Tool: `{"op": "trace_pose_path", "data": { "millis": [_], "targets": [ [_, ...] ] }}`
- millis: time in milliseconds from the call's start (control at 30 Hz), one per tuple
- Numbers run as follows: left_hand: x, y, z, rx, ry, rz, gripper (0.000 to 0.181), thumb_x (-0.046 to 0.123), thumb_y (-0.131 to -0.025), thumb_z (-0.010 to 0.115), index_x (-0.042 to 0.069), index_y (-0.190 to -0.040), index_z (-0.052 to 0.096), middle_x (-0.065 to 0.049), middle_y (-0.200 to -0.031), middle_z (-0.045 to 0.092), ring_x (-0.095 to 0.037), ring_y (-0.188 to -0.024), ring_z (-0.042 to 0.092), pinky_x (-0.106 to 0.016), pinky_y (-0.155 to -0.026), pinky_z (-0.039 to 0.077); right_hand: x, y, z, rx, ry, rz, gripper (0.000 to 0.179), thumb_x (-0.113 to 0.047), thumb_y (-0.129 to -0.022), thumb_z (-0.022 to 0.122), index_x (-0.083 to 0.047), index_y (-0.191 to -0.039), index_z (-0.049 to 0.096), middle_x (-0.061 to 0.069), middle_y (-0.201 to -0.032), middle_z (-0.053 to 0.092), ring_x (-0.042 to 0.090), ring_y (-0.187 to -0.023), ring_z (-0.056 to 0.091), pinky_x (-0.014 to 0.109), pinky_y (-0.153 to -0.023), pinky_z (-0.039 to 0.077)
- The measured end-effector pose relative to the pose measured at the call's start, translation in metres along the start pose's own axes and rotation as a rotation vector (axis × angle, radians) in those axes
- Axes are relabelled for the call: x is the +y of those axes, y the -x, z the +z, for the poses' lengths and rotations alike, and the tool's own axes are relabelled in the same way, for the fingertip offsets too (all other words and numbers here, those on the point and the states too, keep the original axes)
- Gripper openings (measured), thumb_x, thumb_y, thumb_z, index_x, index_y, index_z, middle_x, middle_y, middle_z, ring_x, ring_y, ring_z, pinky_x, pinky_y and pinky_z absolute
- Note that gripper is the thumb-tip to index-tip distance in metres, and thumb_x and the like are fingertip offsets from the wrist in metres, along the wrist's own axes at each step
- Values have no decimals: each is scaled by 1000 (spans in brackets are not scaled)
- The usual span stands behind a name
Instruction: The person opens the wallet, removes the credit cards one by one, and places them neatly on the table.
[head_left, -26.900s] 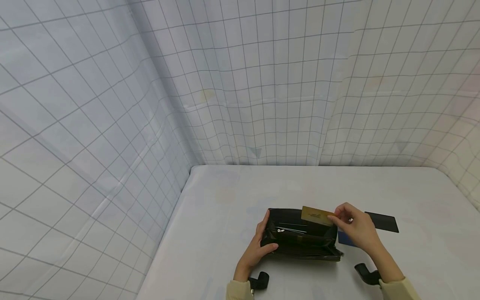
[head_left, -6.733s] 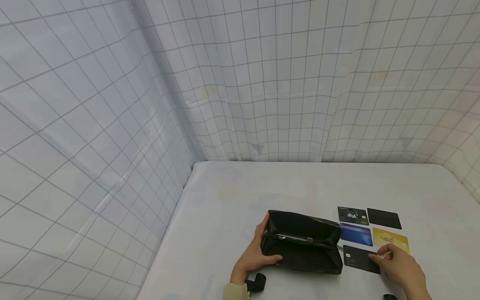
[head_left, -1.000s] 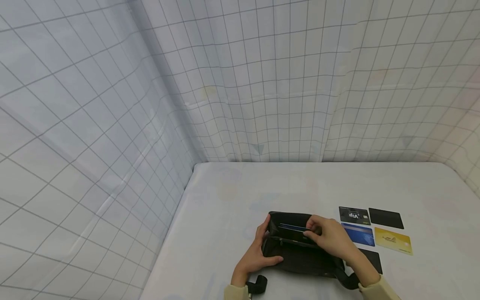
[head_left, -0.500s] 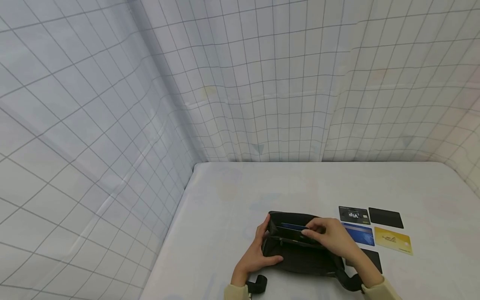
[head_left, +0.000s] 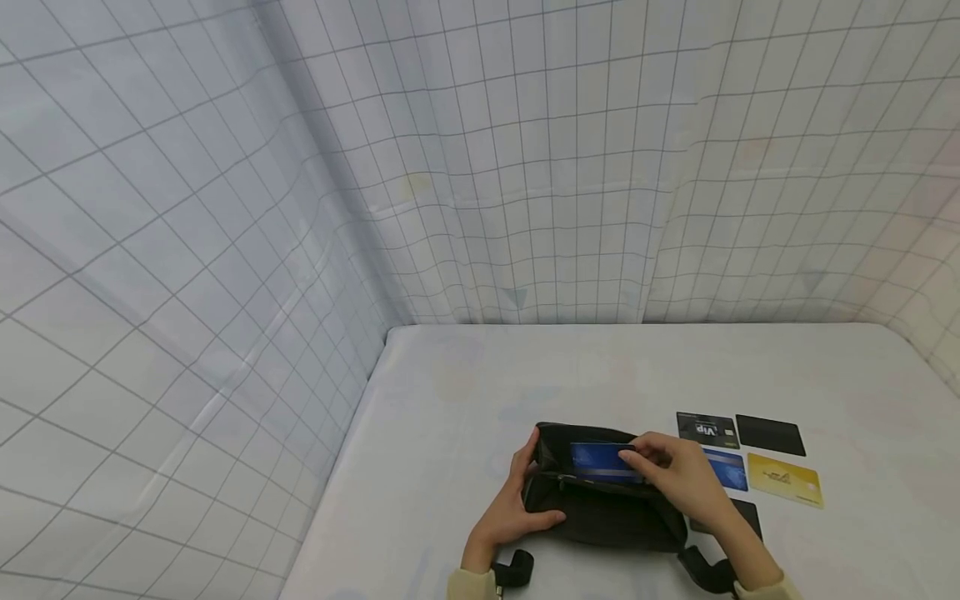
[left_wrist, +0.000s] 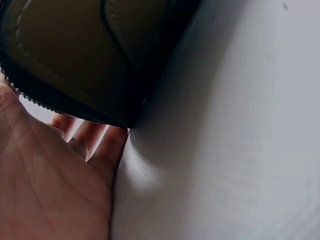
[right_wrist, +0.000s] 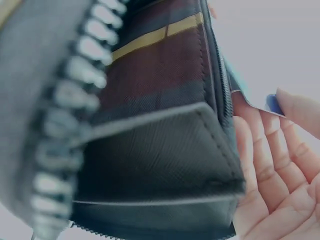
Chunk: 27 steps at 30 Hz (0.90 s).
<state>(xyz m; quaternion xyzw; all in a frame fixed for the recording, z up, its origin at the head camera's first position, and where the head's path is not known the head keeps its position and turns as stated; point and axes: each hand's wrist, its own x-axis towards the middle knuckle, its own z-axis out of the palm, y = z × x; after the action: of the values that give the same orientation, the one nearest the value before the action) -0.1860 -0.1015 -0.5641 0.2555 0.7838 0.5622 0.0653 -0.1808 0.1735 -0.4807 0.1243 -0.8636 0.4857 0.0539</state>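
Note:
A long black zip wallet (head_left: 600, 521) stands spread open on the table. My left hand (head_left: 510, 504) grips its left end, thumb on the near flap and fingers along the far side; the left wrist view shows fingers at the zipped edge. My right hand (head_left: 678, 475) pinches the right end of a blue bank card (head_left: 596, 461) between thumb and fingers. Most of the card's face shows above the wallet's inner divider, its lower edge hidden inside. In the right wrist view the card (right_wrist: 255, 102) rises behind the wallet's stitched compartments (right_wrist: 160, 150).
Several cards lie right of the wallet on the white table (head_left: 450, 400): a black Vip card (head_left: 707, 430), a plain black card (head_left: 771, 435), another blue card (head_left: 727, 469), a yellow card (head_left: 785, 479) and a dark card (head_left: 748, 517) partly under the right forearm.
Within the last second my right hand has drawn the blue card up from a thin edge. Earlier it lifted a gold card, then set down a black VIP card; more cards now lie right.

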Motion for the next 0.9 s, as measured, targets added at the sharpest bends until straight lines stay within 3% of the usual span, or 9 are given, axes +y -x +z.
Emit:
{"op": "trace_pose_path", "data": {
  "millis": [167, 433, 600, 900],
  "targets": [
    [0, 0, 0, 3, -4, 0, 110, 20, -78, 79, 29, -154, 0, 1, -154, 10, -35, -131, 32, -64, -95, 27, 0, 3, -4, 24, -45, 15, 13, -26, -88, 70, -13, -87, 70, -3, -65, 58, 11, -55, 53, 26, -50, 43],
    [0, 0, -1, 8, 3, -2, 110, 20, -78, 80, 30, -154, 0, 1, -154, 10, -34, -131, 32, -64, -95, 28, 1, 5, -10, 74, -112, 109, 20, -24, -90, 67, -5, -96, 68, 0, -70, 63, 14, -58, 58, 29, -53, 50],
    [1, 0, -1, 6, 2, -2, 110, 20, -78, 79, 30, -154, 0, 1, -154, 9, -36, -131, 31, -64, -95, 27, 4, 8, -16, 110, -130, 70, 17, -16, -92, 65, -3, -102, 65, -1, -70, 64, 17, -56, 60, 31, -53, 50],
    [2, 0, -1, 5, 7, -2, 109, 21, -79, 79, 29, -154, 1, 0, -154, 10, -35, -131, 31, -64, -95, 28, 9, 11, -26, 181, -173, 18, 15, -13, -95, 60, 1, -96, 63, 4, -66, 57, 16, -56, 62, 33, -52, 52]
  ]
}}
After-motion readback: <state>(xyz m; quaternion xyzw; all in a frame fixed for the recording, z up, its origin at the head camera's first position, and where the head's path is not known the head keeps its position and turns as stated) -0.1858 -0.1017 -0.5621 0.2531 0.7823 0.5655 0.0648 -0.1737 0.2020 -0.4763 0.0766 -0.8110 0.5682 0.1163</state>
